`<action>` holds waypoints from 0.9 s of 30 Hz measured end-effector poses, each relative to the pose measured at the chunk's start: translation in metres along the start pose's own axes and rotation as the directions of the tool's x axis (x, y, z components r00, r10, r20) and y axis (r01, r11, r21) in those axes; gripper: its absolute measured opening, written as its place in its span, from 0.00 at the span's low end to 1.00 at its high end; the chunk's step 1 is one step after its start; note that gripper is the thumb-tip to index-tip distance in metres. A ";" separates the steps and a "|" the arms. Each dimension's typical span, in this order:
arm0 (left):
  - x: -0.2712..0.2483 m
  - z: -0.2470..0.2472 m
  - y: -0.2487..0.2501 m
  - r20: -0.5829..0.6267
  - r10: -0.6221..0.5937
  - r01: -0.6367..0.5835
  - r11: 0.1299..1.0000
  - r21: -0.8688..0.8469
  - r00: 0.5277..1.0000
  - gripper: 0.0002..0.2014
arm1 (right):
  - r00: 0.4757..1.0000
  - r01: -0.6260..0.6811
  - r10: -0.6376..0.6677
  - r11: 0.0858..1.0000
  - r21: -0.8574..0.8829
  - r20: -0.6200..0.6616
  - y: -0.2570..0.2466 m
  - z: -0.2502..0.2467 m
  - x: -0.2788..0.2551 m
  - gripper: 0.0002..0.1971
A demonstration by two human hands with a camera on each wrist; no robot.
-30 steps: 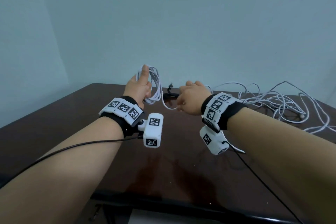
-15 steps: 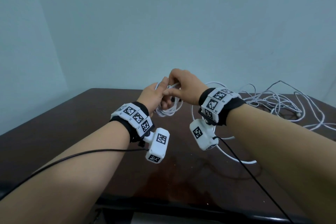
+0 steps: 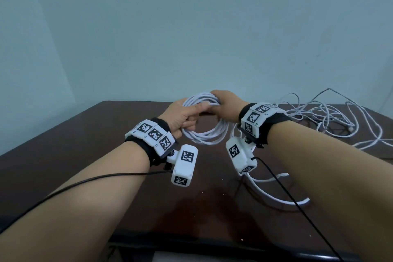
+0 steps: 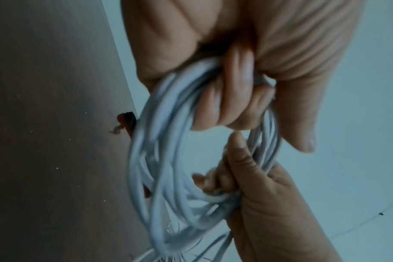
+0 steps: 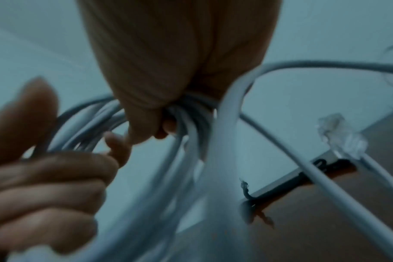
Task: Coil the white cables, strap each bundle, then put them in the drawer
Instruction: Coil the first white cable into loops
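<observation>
A coil of white cable hangs as a round ring above the dark table. My left hand grips the coil's left side, with its fingers curled round the strands. My right hand grips the coil's top right, its fingers closed over the bundle. The coil's loose tail curves down onto the table under my right wrist. A clear plug on a cable end shows in the right wrist view.
A tangle of loose white cables sprawls over the table's far right. A small black strap lies on the table beyond the coil. Black sensor leads trail from both wrists. The table's front edge is near me.
My right hand came from the table up to the coil and now grips it beside the left. The coil has spread into a wider ring, and the tail has been drawn closer.
</observation>
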State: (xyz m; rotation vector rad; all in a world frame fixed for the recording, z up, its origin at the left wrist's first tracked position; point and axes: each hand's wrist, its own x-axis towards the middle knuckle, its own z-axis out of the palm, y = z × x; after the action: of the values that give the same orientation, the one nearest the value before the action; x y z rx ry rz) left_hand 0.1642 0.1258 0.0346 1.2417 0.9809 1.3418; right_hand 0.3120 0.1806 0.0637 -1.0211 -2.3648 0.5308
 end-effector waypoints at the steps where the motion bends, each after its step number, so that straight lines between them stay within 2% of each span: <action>1: 0.002 -0.001 -0.002 -0.025 0.017 -0.017 1.000 -0.002 1.000 0.07 | 1.000 -0.006 0.004 0.998 -0.064 -0.026 -0.001 0.000 0.002 0.04; 4: 0.008 -0.001 -0.008 -0.106 0.051 -0.052 0.999 -0.005 0.993 0.08 | 0.998 -0.013 -0.001 0.971 -0.239 -0.057 -0.003 -0.001 0.008 0.07; 6: 0.011 -0.002 -0.010 -0.139 0.075 -0.071 0.997 0.034 0.987 0.10 | 0.997 0.001 -0.018 0.974 -0.225 -0.069 -0.002 0.001 0.010 0.05; 8: 0.013 -0.004 -0.010 -0.177 0.115 -0.083 0.980 0.182 0.977 0.09 | 0.998 0.009 -0.019 0.987 -0.160 -0.059 0.003 0.005 0.009 0.06; 10: 0.015 -0.008 -0.010 -0.235 0.150 -0.053 0.926 0.373 0.960 0.11 | 1.000 0.005 -0.005 0.994 -0.111 0.000 0.010 0.006 0.006 0.20; 12: 0.018 -0.014 -0.012 -0.303 0.169 -0.021 0.899 0.437 0.938 0.14 | 0.999 -0.017 0.025 0.988 -0.156 0.049 0.018 0.003 0.005 0.35; 14: 0.020 -0.021 -0.013 -0.392 0.152 0.003 0.930 0.368 0.907 0.15 | 0.996 -0.049 0.067 0.968 -0.245 0.064 0.025 -0.002 0.002 0.38; 17: 0.021 -0.029 -0.010 -0.529 0.106 0.024 0.972 0.234 0.842 0.16 | 0.975 -0.105 0.176 0.903 -0.417 0.138 0.029 -0.013 -0.011 0.37; 20: 0.019 -0.034 -0.006 -0.622 0.082 -0.038 0.996 0.083 0.779 0.17 | 0.948 -0.155 0.273 0.845 -0.511 0.163 0.037 -0.020 -0.028 0.39; 22: 0.020 -0.037 -0.004 -0.638 0.076 -0.128 0.991 -0.035 0.766 0.18 | 0.916 -0.194 0.358 0.789 -0.582 0.180 0.042 -0.021 -0.038 0.39; 25: 0.019 -0.036 0.001 -0.623 0.051 -0.193 0.968 -0.163 0.780 0.18 | 0.864 -0.220 0.458 0.718 -0.660 0.210 0.044 -0.017 -0.045 0.38; 27: 0.016 -0.033 0.004 -0.607 0.042 -0.210 0.955 -0.209 0.794 0.18 | 0.832 -0.220 0.511 0.661 -0.718 0.215 0.044 -0.015 -0.041 0.29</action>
State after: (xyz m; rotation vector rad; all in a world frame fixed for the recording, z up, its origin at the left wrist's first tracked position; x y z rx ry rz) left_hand 0.1320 0.1431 0.0367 0.6826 1.1032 1.9726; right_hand 0.3699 0.1802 0.0403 -1.9281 -2.7955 -0.0285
